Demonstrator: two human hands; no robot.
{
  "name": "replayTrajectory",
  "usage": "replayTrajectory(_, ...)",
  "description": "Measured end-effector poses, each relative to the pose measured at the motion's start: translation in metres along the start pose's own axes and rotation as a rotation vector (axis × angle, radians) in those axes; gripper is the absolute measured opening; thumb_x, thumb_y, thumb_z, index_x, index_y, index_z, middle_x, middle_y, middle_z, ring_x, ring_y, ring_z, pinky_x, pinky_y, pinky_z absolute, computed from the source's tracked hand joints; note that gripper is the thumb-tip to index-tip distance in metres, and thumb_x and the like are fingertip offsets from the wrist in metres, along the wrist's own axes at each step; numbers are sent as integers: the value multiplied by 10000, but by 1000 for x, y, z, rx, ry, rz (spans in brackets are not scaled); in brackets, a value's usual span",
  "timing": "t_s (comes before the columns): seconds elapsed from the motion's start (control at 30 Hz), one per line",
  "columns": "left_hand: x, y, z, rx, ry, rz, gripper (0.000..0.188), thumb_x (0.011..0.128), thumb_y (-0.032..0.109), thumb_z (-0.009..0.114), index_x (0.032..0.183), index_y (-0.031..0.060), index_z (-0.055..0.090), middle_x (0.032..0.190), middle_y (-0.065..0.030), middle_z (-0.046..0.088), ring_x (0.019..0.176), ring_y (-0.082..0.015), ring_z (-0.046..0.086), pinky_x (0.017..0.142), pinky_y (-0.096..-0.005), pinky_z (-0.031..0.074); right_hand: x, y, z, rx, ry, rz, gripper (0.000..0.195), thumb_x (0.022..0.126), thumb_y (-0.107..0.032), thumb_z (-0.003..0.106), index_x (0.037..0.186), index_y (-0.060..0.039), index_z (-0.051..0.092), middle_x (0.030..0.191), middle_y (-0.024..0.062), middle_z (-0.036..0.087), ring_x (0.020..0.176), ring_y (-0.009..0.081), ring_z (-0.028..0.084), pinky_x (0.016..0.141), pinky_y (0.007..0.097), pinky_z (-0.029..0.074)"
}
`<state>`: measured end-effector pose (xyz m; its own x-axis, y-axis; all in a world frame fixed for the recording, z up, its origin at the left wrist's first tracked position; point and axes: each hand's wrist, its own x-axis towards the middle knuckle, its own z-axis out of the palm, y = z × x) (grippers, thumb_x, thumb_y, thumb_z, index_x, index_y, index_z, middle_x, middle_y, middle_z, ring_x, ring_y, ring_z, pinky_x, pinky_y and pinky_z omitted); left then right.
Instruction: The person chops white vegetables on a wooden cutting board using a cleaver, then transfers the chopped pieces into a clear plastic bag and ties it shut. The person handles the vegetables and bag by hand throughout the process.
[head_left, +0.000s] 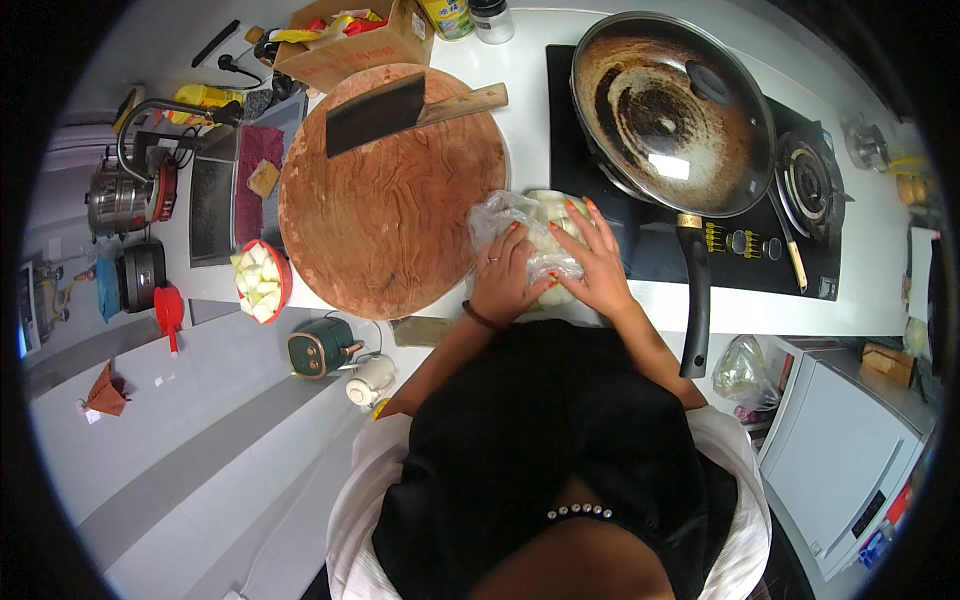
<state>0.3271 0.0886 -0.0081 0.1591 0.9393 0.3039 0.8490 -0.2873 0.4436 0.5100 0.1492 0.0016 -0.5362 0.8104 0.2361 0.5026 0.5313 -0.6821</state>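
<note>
Between my hands, on the counter beside the round wooden chopping board (390, 217), lies a clear plastic bag (499, 210) with pale green-white pieces in it. My left hand (506, 274), wearing a ring, grips the bag's near left side. My right hand (596, 262) presses on the bag from the right with fingers spread; the pieces (551, 206) show past its fingertips. A cleaver (379, 112) with a wooden handle rests across the far part of the board. A red bowl (285, 277) of pale cut chunks (259, 281) stands left of the board.
A lidded wok (667, 112) sits on the black gas hob (637, 247), its handle (694, 300) jutting past the counter edge. The sink (214, 210) is at left. Behind the board stand a cardboard box (360, 52) and a glass jar (491, 22).
</note>
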Motion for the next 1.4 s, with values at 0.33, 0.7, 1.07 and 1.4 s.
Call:
replayTrajectory(0.33, 1, 0, -49, 325, -143, 85, 481, 764, 215, 591, 1231, 113, 542, 1243, -32, 515, 1272, -205, 398, 1040, -473, 213, -31, -17, -7, 26, 100, 239, 396, 761, -235, 710, 1085, -53, 571, 1217, 135, 500, 1159, 337, 461, 968, 404, 377)
replayTrajectory(0.7, 0, -21, -53, 470, -82, 209, 251, 753, 233, 626, 996, 177, 596, 870, 17, 516, 973, -144, 520, 977, -420, 273, -35, -42, -16, -91, -56, 400, 290, 857, -311, 615, 910, -31, 566, 821, 184, 619, 718, 384, 603, 646, 448, 479)
replayTrajectory(1.07, 10, -37, -54, 490, -49, 275, 38, 761, 147, 525, 738, 177, 531, 787, 4, 501, 856, -185, 516, 869, -399, 337, -45, -35, -18, 150, 7, 509, 296, 917, -311, 533, 854, -33, 609, 776, 169, 603, 738, 367, 568, 648, 398, 450)
replayTrajectory(1.4, 21, -18, -45, 572, -48, 178, 143, 787, 140, 516, 913, 114, 577, 895, -38, 519, 896, -194, 523, 852, -380, 354, -66, -23, 16, 114, 86, 662, 360, 863, -256, 634, 1075, 1, 496, 1017, 229, 512, 840, 353, 555, 751, 404, 470)
